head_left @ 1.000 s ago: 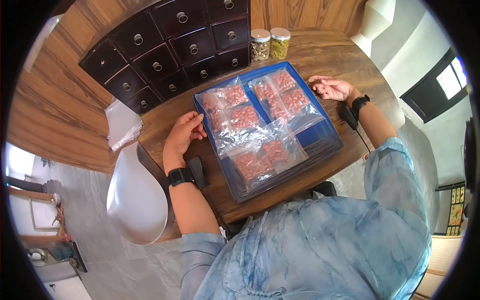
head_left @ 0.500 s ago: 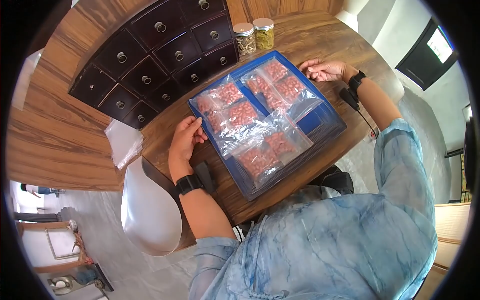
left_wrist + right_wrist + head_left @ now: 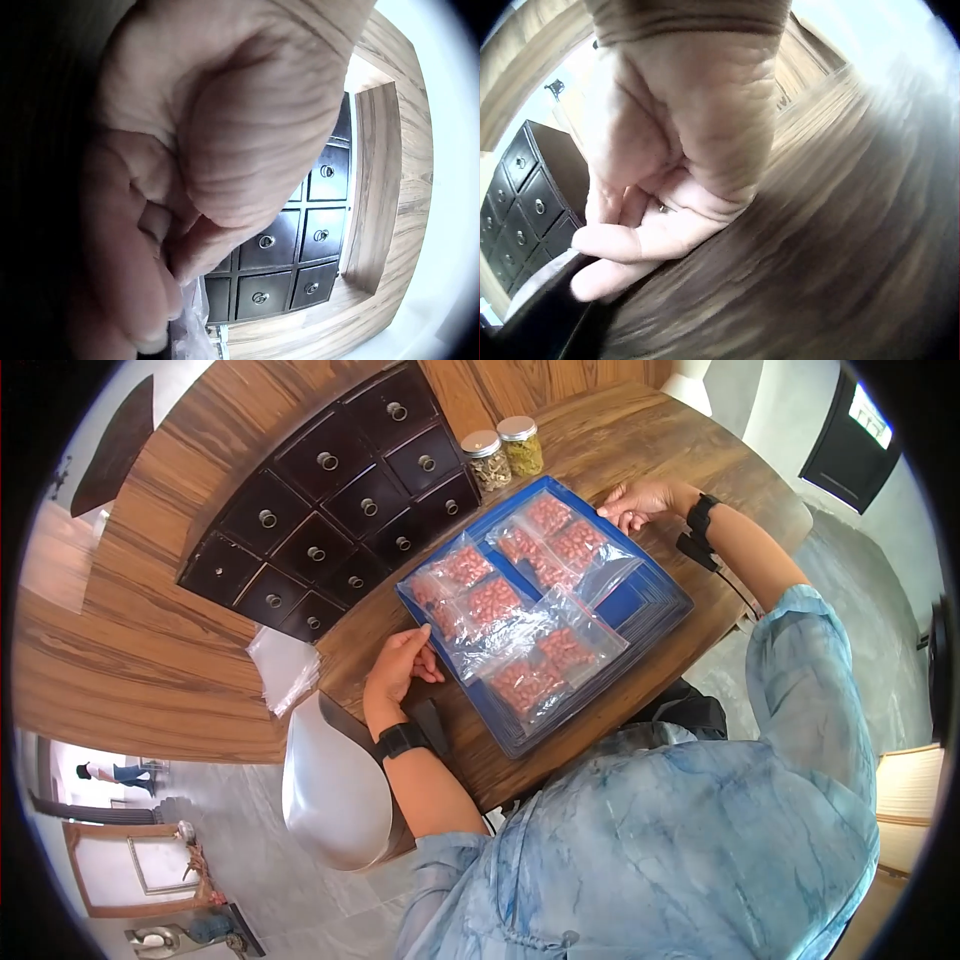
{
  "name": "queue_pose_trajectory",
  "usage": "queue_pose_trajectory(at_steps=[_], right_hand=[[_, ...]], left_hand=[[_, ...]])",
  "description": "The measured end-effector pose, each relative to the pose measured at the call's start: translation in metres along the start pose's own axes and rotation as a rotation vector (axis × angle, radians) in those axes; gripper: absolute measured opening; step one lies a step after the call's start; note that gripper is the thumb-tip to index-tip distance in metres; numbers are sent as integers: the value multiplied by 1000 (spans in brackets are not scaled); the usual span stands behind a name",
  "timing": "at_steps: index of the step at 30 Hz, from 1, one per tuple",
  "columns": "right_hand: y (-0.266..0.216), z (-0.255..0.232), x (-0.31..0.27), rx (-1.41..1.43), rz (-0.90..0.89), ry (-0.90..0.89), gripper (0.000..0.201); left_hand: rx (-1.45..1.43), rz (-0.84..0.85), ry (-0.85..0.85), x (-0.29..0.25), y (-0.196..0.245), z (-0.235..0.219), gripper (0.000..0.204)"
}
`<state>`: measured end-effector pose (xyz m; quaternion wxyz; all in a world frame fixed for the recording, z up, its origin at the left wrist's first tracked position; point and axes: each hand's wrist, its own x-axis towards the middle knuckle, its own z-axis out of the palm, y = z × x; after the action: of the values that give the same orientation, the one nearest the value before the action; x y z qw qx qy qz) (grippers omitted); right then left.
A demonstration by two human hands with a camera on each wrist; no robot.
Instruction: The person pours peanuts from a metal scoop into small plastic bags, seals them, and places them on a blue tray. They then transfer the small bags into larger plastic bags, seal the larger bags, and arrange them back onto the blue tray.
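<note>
Several clear zip bags of reddish nuts (image 3: 492,601) lie on a blue tray (image 3: 640,622), which tops a stack of similar trays. My left hand (image 3: 397,660) grips the tray's left edge, thumb at the rim and fingers curled below it. At the far right edge, my right hand (image 3: 640,502) pinches the rim. In the left wrist view the left hand (image 3: 217,142) has thumb and fingers together beside clear plastic. The right wrist view shows the right hand (image 3: 679,142) with its fingers against the dark tray edge (image 3: 559,315).
A dark drawer cabinet (image 3: 330,510) stands behind the tray, with two lidded jars (image 3: 522,448) to its right. Empty plastic bags (image 3: 283,665) and a large pale scoop-shaped container (image 3: 335,790) are at the left. All rest on or by the wooden table (image 3: 700,450).
My right hand has moved in from beside the tray to its rim. The left hand has stayed at the left edge. The head view has shifted and turned slightly.
</note>
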<state>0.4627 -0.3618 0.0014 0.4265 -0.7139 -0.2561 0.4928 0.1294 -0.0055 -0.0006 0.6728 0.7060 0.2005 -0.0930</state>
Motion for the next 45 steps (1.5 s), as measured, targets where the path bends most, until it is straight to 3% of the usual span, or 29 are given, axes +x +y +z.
queue_pose_trajectory(at_steps=[9, 15, 20, 25, 28, 31, 34, 38, 40, 44, 45], right_hand=[[-6, 4, -4, -39, 29, -111, 37], [0, 11, -1, -136, -114, -185, 26], [2, 5, 6, -138, -80, -203, 27], [3, 13, 7, -85, 12, -163, 26], [17, -26, -5, -116, 35, -106, 28], [25, -69, -41, -165, 96, 116, 21], [48, -146, -98, -216, 104, 338, 14], [61, -188, -79, -293, 63, 565, 5], [64, -204, -68, -328, 46, 675, 4], [65, -240, -36, -772, 46, 742, 6], [61, -242, -32, -717, 64, 756, 3]], left_hand=[[-19, -72, -35, -5, 4, -3, 28], [-11, -114, -41, -12, -3, 8, 23], [-3, -208, -102, -12, 6, 11, 23], [6, -174, -180, 15, -3, -3, 19], [-10, -132, -258, 58, 0, 22, 18], [-32, -78, -281, 99, 19, 73, 19], [-55, 32, -293, 149, 53, 167, 19], [-106, 121, -271, 192, 63, 186, 19], [-121, 152, -156, 217, 73, 200, 20], [-102, 214, -36, 245, 82, 202, 24], [-94, 203, -7, 250, 86, 201, 25]])
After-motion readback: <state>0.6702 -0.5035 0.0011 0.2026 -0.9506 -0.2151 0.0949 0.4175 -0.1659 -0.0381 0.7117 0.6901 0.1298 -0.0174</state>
